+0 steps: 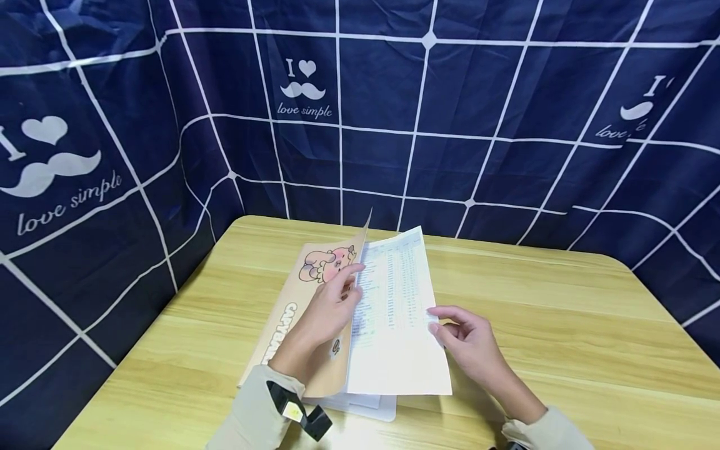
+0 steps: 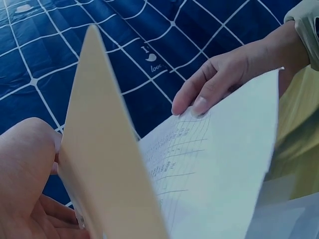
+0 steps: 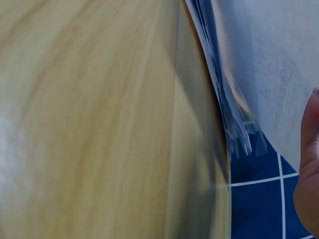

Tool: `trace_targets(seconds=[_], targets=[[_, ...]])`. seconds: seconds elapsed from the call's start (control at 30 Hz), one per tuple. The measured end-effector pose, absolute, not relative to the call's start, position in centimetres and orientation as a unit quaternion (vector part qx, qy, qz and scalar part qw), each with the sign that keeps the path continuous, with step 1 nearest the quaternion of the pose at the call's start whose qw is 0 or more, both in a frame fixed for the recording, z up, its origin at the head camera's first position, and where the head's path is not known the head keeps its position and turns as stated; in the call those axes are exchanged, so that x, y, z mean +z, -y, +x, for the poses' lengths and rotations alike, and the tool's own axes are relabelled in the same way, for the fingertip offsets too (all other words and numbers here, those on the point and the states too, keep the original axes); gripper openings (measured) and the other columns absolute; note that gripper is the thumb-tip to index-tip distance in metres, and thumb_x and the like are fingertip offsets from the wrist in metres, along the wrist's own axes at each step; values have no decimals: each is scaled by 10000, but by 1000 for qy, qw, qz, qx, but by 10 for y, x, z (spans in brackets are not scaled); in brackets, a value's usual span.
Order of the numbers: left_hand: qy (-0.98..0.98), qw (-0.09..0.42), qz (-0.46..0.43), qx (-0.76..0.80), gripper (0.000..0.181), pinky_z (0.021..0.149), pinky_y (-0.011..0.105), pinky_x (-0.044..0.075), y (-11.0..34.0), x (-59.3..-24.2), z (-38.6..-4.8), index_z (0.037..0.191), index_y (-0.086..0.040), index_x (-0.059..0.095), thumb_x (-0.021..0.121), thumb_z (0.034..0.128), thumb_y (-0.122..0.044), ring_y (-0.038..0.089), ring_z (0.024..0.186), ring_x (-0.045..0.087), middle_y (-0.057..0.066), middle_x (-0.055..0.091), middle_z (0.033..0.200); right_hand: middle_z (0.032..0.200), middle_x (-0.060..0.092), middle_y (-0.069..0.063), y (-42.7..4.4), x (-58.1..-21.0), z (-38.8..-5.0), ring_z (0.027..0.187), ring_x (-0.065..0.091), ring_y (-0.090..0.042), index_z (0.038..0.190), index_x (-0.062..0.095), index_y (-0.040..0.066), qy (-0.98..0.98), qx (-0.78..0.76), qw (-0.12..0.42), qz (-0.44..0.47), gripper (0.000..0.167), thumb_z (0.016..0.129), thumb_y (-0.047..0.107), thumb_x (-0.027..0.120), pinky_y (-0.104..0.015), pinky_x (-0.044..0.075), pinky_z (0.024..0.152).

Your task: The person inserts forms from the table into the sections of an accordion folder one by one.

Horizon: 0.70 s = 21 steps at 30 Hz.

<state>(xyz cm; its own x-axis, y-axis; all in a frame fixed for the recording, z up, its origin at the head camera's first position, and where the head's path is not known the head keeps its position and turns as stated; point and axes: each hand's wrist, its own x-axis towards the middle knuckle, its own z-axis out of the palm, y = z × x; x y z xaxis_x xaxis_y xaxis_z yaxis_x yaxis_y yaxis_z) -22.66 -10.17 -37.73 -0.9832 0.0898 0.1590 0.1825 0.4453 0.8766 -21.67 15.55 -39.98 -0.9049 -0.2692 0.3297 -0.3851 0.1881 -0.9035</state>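
A beige folder [image 1: 305,299] with a cartoon animal and white lettering on its cover lies partly opened on the table. My left hand [image 1: 329,312] pinches the cover's raised edge; in the left wrist view the cover [image 2: 107,154] stands tilted up beside that hand. To its right, my right hand [image 1: 472,344] grips the right edge of a white printed sheet [image 1: 396,359] between thumb and fingers. Small print in rows and columns covers the sheet's upper part. The right wrist view shows clear plastic sleeves [image 3: 212,55] below the sheet, with only part of my right hand [image 3: 310,169].
Beneath the folder, pale sheets or sleeves [image 1: 385,409] stick out at the near side. The wooden table [image 1: 562,325] extends to both sides. A dark blue cloth [image 1: 382,156] with white lines hangs behind and at the sides.
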Motion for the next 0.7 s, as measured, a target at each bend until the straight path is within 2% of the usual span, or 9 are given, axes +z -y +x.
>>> trace_targets(seconds=[0.17, 0.27, 0.37, 0.43, 0.5, 0.6, 0.7], targets=[[856, 52, -83, -507, 439, 1017, 417, 384, 100, -375, -225, 1390, -293, 430, 444, 955, -237, 196, 1178, 535, 120, 518, 1366, 620, 547, 42, -155, -398, -217, 489, 425, 3, 1073, 630, -70, 774, 596, 60, 206, 228, 847, -39, 629, -245, 357, 403], [865, 61, -81, -492, 443, 961, 392, 406, 100, -374, -225, 1387, -294, 438, 443, 947, -244, 166, 1082, 546, 108, 542, 1337, 620, 543, 38, -152, -398, -217, 482, 415, -1, 1081, 633, -59, 775, 598, 56, 199, 231, 851, -30, 628, -233, 355, 404], [873, 64, -79, -476, 449, 806, 357, 442, 99, -372, -223, 1389, -302, 437, 440, 943, -255, 163, 847, 543, 96, 627, 1078, 615, 547, 44, -148, -399, -217, 471, 407, -1, 1090, 634, -49, 775, 602, 45, 187, 237, 855, -19, 628, -215, 362, 415], [878, 65, -79, -467, 451, 710, 335, 430, 98, -371, -222, 1393, -298, 435, 442, 944, -257, 164, 718, 491, 67, 582, 894, 630, 561, 46, -146, -401, -218, 470, 415, -1, 1092, 635, -45, 773, 606, 40, 182, 239, 855, -18, 628, -203, 370, 424], [882, 65, -81, -460, 449, 685, 324, 417, 98, -370, -222, 1394, -292, 436, 443, 947, -258, 174, 670, 460, 53, 510, 792, 624, 563, 47, -143, -403, -218, 466, 414, -2, 1094, 629, -56, 768, 611, 38, 187, 242, 854, -23, 626, -202, 366, 422], [884, 68, -84, -455, 446, 755, 343, 425, 97, -370, -222, 1393, -276, 441, 449, 947, -251, 177, 748, 499, 59, 579, 906, 607, 541, 56, -138, -406, -218, 457, 386, 3, 1094, 623, -70, 759, 620, 39, 195, 241, 856, -32, 619, -212, 332, 399], [885, 70, -84, -452, 445, 853, 387, 421, 96, -370, -222, 1390, -268, 446, 456, 946, -249, 200, 885, 526, 105, 610, 1151, 600, 527, 62, -134, -407, -219, 446, 340, 4, 1096, 623, -70, 756, 624, 36, 193, 242, 858, -27, 620, -221, 301, 383]])
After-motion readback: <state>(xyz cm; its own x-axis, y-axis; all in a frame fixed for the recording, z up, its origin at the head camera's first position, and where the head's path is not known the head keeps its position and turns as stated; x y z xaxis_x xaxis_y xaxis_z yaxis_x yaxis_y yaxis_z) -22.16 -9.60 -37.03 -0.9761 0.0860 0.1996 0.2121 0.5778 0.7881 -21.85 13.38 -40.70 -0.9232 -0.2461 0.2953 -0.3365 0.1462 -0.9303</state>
